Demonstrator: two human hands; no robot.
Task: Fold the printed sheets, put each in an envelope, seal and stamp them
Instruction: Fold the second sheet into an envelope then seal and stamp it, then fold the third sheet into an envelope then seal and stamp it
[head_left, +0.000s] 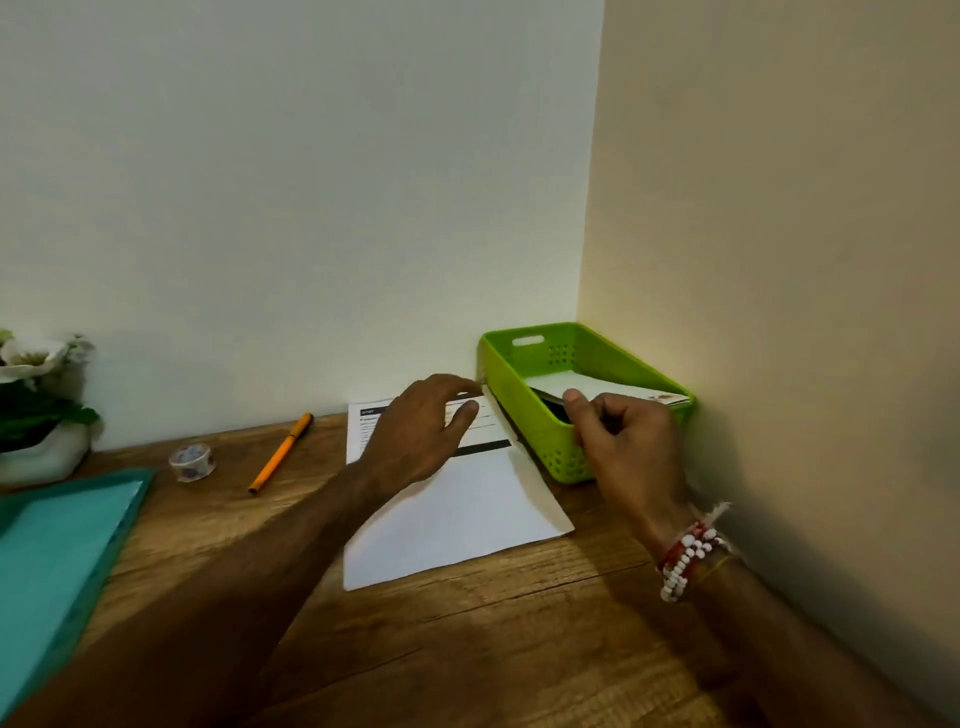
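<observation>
A printed sheet (457, 514) lies on the wooden desk with its lower part folded up, white side showing, and printed text visible at its top. My left hand (421, 431) hovers over the upper part of the sheet, fingers spread and holding nothing. A green plastic basket (550, 447) stands in the corner to the right of the sheet, holding white envelopes (602, 387). My right hand (623, 441) is at the basket's near rim, thumb up against the envelopes' edge, fingers curled; whether it grips one I cannot tell.
An orange pen (280, 453) and a small roll of patterned tape (192, 461) lie left of the sheet. A teal folder (52, 561) sits at the left edge, and a white flower pot (36, 410) behind it. Walls close the back and right side.
</observation>
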